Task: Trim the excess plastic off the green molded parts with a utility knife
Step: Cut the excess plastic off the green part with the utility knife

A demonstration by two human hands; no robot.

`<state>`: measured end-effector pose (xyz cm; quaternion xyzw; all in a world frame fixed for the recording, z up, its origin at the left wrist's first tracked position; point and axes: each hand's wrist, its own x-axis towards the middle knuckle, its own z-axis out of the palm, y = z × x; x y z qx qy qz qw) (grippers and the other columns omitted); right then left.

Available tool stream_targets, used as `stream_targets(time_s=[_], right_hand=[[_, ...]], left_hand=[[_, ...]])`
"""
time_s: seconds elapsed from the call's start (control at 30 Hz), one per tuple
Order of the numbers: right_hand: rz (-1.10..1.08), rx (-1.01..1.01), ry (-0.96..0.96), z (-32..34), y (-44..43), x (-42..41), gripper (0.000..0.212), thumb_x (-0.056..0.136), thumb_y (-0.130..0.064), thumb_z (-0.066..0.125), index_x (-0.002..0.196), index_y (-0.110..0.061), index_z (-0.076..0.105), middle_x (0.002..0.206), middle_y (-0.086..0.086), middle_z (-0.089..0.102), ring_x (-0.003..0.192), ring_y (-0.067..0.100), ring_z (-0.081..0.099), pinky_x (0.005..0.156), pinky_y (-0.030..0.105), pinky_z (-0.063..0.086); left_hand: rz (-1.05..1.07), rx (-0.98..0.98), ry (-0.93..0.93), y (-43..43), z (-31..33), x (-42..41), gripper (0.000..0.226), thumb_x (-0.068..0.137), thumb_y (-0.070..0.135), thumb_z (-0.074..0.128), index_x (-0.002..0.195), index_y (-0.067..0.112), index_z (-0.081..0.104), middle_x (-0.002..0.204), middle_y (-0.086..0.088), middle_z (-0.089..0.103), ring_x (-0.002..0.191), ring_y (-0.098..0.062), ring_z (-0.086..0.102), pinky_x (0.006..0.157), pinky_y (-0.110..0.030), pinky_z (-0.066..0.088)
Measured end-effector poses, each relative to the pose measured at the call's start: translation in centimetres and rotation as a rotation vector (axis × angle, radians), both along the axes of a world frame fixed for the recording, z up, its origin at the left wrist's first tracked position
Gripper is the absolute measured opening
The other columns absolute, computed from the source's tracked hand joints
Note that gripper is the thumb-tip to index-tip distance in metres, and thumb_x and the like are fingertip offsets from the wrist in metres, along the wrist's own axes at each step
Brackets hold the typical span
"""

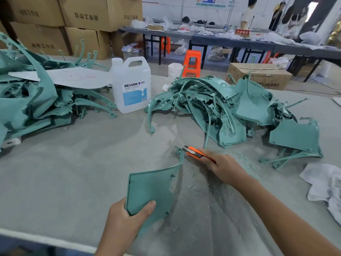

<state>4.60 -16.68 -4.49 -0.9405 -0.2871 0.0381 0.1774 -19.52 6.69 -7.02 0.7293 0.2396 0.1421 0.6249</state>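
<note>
Smooth green plastic, softly sheened: near part (153,191), left pile (46,100), right pile (252,108). Matt grey felt-like worktop (73,172), dusted with rough shavings (245,161). Translucent plastic jug (131,74), glossy label (134,95). Orange plastic knife (195,153). Matt brown cardboard boxes (83,13), far left.

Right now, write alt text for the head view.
A left hand grips a curved green molded part while the right hand holds an orange utility knife at its far edge. Piles of green parts and a jug lie beyond.

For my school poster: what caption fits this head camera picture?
Left hand grips a green molded part; right hand holds an orange utility knife at its far edge.
</note>
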Motion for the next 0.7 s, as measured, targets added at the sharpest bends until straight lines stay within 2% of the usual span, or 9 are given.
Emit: stream_targets(time_s=[0.13, 0.23, 0.33, 0.4, 0.43, 0.53, 0.7], right_hand=[[-0.089, 0.009, -0.098, -0.9, 0.7, 0.1, 0.046, 0.104, -0.050, 0.036, 0.149, -0.039, 0.042, 0.111, 0.006, 0.073, 0.094, 0.030, 0.069, 0.081, 0.043, 0.055], [-0.144, 0.160, -0.037, -0.5, 0.9, -1.0, 0.040, 0.106, -0.043, 0.039, 0.145, -0.037, 0.048, 0.105, 0.002, 0.073, 0.092, 0.025, 0.068, 0.080, 0.039, 0.054], [-0.155, 0.346, -0.007, 0.7, 0.8, -3.8, 0.031, 0.104, -0.045, 0.043, 0.131, -0.045, 0.057, 0.070, -0.010, 0.064, 0.063, 0.009, 0.061, 0.061, 0.032, 0.051], [-0.089, 0.418, 0.000, 2.0, 0.7, -6.6, 0.026, 0.102, -0.050, 0.045, 0.125, -0.055, 0.056, 0.061, -0.006, 0.060, 0.051, 0.007, 0.055, 0.051, 0.032, 0.049], [-0.029, 0.436, 0.001, 2.8, 0.5, -8.1, 0.029, 0.100, -0.053, 0.046, 0.128, -0.058, 0.053, 0.061, -0.007, 0.061, 0.048, 0.007, 0.054, 0.047, 0.028, 0.047], [0.122, 0.416, 0.048, 5.1, -0.1, -11.7, 0.040, 0.095, -0.060, 0.045, 0.135, -0.061, 0.046, 0.066, -0.012, 0.066, 0.044, 0.006, 0.052, 0.043, 0.016, 0.037], [0.168, 0.331, 0.022, 4.7, -1.1, -11.9, 0.043, 0.096, -0.059, 0.044, 0.139, -0.059, 0.044, 0.061, -0.012, 0.060, 0.047, 0.007, 0.051, 0.046, 0.015, 0.033]], left_hand=[[0.040, -0.035, -0.018, 0.0, 0.0, -0.1, 0.023, 0.071, 0.022, 0.089, 0.085, 0.037, 0.079, 0.077, -0.002, 0.077, 0.069, -0.022, 0.075, 0.064, -0.042, 0.061], [0.048, -0.020, -0.031, -0.2, 0.1, -0.3, 0.022, 0.071, 0.028, 0.088, 0.084, 0.042, 0.077, 0.077, 0.002, 0.077, 0.068, -0.016, 0.074, 0.061, -0.036, 0.061], [0.057, -0.007, -0.047, -0.4, 0.0, -0.2, 0.023, 0.071, 0.033, 0.088, 0.084, 0.047, 0.076, 0.078, 0.007, 0.077, 0.070, -0.011, 0.074, 0.061, -0.031, 0.060], [0.056, 0.003, -0.052, -0.4, -0.1, 0.0, 0.022, 0.071, 0.034, 0.088, 0.084, 0.047, 0.076, 0.078, 0.007, 0.077, 0.070, -0.010, 0.074, 0.062, -0.032, 0.060], [0.056, 0.006, -0.051, -0.4, -0.2, 0.0, 0.022, 0.071, 0.033, 0.088, 0.083, 0.046, 0.076, 0.078, 0.007, 0.077, 0.070, -0.011, 0.074, 0.063, -0.034, 0.061], [0.061, 0.022, -0.039, -0.3, -0.5, -0.1, 0.020, 0.071, 0.032, 0.089, 0.083, 0.042, 0.077, 0.077, 0.004, 0.077, 0.070, -0.013, 0.074, 0.065, -0.037, 0.061], [0.067, 0.056, -0.050, -0.4, -0.5, 0.0, 0.023, 0.070, 0.031, 0.089, 0.081, 0.047, 0.075, 0.073, 0.008, 0.075, 0.065, -0.007, 0.072, 0.054, -0.024, 0.057]])
